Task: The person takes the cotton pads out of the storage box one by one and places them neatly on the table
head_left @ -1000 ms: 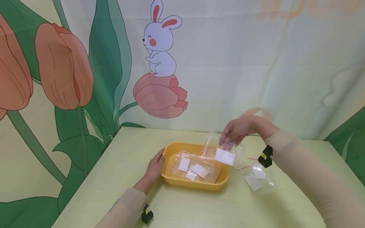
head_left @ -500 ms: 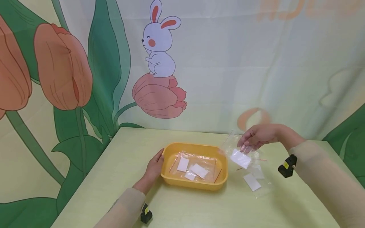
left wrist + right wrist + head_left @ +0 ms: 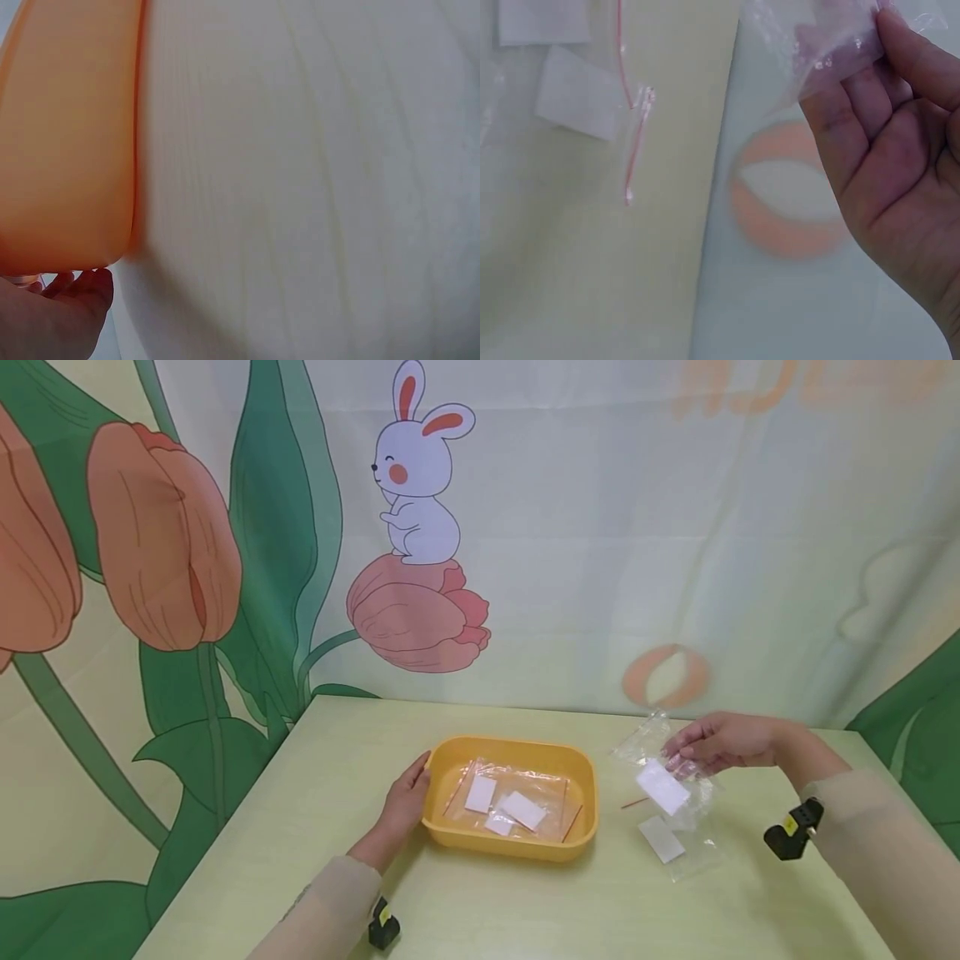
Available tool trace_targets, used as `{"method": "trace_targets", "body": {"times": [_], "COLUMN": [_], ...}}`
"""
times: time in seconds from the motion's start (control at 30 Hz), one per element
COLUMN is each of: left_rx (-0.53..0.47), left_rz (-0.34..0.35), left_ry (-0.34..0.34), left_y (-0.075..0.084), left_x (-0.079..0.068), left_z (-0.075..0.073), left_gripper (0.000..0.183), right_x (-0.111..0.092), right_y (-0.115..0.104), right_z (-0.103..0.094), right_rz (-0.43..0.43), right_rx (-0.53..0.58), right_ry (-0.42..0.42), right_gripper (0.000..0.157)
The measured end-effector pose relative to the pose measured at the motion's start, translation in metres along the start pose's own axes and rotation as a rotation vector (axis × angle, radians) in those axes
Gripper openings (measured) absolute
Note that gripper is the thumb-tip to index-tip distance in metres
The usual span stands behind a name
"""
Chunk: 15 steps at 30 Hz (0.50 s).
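Note:
My right hand (image 3: 723, 743) pinches a clear zip-lock bag (image 3: 637, 739) between thumb and fingers, above the right part of the table. A white rectangular piece (image 3: 663, 787) shows in that bag. Beneath it on the table lie more clear bags with red seal strips (image 3: 636, 150) and a white piece (image 3: 662, 840), partly covered by the held bag. My left hand (image 3: 405, 793) grips the left end of a yellow plastic basin (image 3: 510, 847). In the left wrist view its fingers (image 3: 94, 289) touch the basin's end wall. Several bagged white pieces (image 3: 522, 810) lie inside the basin.
The pale yellow-green table (image 3: 480, 910) meets a printed curtain (image 3: 570, 568) at its back edge. A black wrist camera (image 3: 793, 828) sits on the right sleeve, another black camera (image 3: 384, 925) on the left.
My right hand has carried the zip-lock bag from over the basin's right end rightward and slightly down, to above the bags on the table. The left hand and basin keep their place.

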State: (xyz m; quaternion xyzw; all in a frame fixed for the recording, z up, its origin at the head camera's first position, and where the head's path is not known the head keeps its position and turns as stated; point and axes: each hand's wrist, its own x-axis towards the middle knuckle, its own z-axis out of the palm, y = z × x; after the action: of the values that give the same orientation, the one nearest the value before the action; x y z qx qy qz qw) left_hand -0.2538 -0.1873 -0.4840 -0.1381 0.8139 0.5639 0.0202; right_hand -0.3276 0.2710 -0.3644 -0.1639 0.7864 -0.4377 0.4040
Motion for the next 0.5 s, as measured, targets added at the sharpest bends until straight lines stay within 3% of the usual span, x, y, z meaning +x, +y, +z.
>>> {"method": "trace_targets", "body": {"times": [0.23,0.5], "left_rx": [0.011,0.013], "left_rz": [0.014,0.01], "left_ry": [0.011,0.012], "left_y": [0.0,0.0], "left_x": [0.001,-0.001], "left_z": [0.001,0.001], "left_gripper": [0.049,0.049], "right_x": [-0.007,-0.016], "right_y": [0.038,0.073], "right_z": [0.001,0.004], "right_rz": [-0.047,-0.073], "right_rx": [0.108,0.167], "right_ry": [-0.039,-0.041], "right_gripper": [0.024,0.031]}}
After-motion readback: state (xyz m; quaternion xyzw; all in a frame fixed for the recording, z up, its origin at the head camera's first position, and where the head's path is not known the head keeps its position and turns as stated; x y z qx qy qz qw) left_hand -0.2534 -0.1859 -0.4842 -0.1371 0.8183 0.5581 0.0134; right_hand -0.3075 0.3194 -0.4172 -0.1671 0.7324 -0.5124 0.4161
